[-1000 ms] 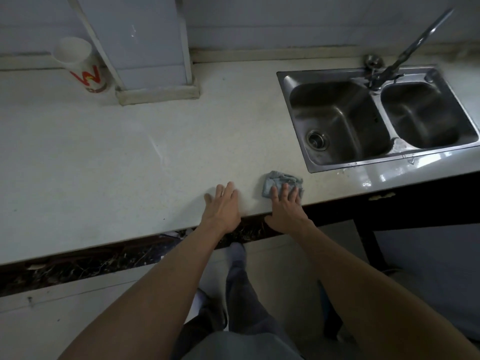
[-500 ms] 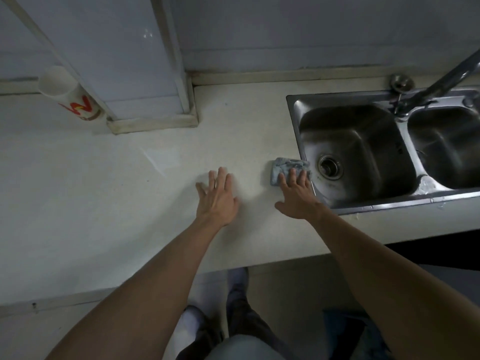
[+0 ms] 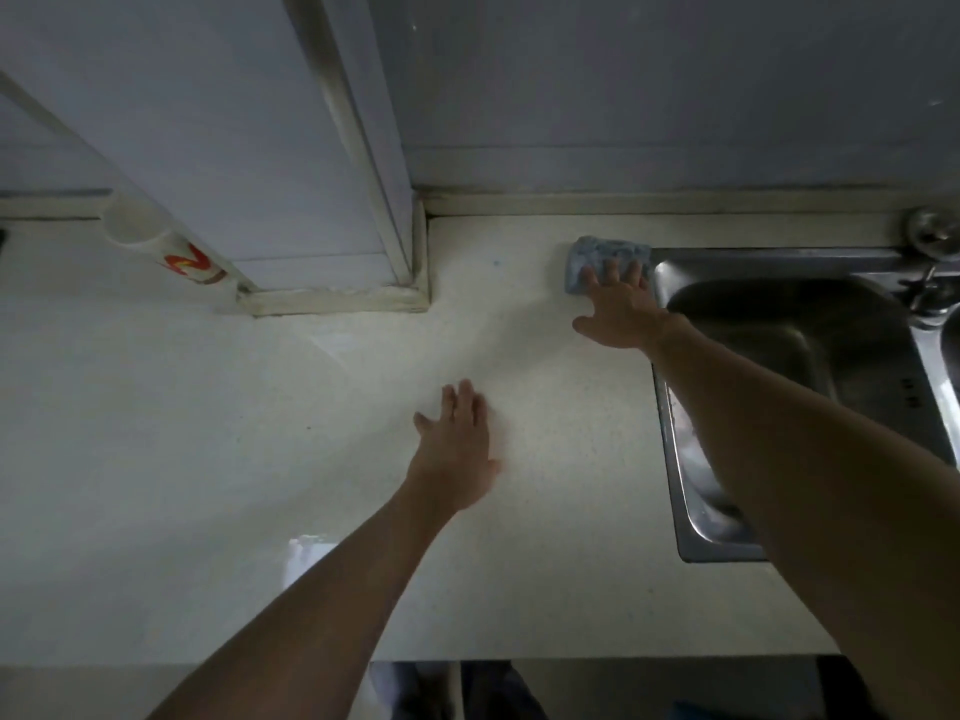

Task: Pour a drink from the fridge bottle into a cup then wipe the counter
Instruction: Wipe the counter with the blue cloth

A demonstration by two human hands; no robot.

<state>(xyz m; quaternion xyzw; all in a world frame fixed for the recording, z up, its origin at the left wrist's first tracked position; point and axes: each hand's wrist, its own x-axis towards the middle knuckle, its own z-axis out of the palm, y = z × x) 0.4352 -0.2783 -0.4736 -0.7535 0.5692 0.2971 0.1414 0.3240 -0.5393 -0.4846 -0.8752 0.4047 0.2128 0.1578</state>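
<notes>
I see my right hand point(image 3: 621, 304) stretched to the far side of the counter point(image 3: 545, 563), fingers spread and pressing flat on the cloth point(image 3: 605, 254), not curled round it. The cloth lies just left of the sink's point(image 3: 675, 459) far left corner, close to the wall. My left hand point(image 3: 457, 449) rests palm down on the bare counter, released, holding nothing, nearer and further left, well apart from the cloth. The cup point(image 3: 166, 252) stands far left, against the wall, partly hidden behind a white frame point(image 3: 332, 298). The tap point(image 3: 930, 262) is at the far right
</notes>
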